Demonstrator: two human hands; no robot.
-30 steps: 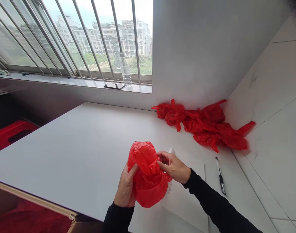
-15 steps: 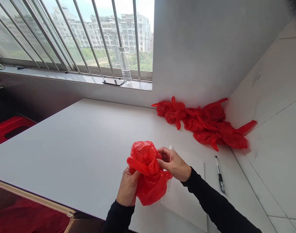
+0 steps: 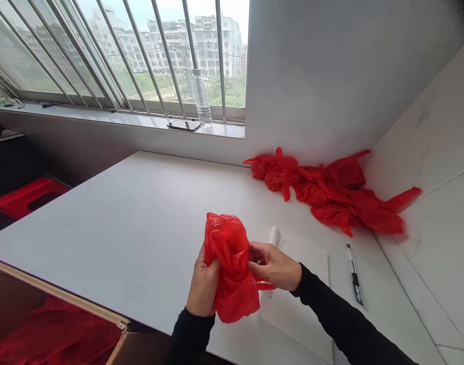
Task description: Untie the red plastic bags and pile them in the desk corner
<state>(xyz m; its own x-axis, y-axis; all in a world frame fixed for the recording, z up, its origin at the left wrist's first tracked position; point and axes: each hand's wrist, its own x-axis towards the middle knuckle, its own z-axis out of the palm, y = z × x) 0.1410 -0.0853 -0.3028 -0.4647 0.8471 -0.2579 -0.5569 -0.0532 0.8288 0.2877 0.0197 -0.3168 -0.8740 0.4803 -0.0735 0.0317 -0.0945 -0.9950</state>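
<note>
The left hand [image 3: 203,284] grips the side of a crumpled, bright red thin-plastic bag [image 3: 234,274] held above the smooth white rectangular surface [image 3: 141,228], while the right hand [image 3: 275,264] pinches its opposite edge. Beneath the right wrist lies an open white paper notebook [image 3: 304,314], near a slim clear-and-black plastic pen [image 3: 354,276].
</note>
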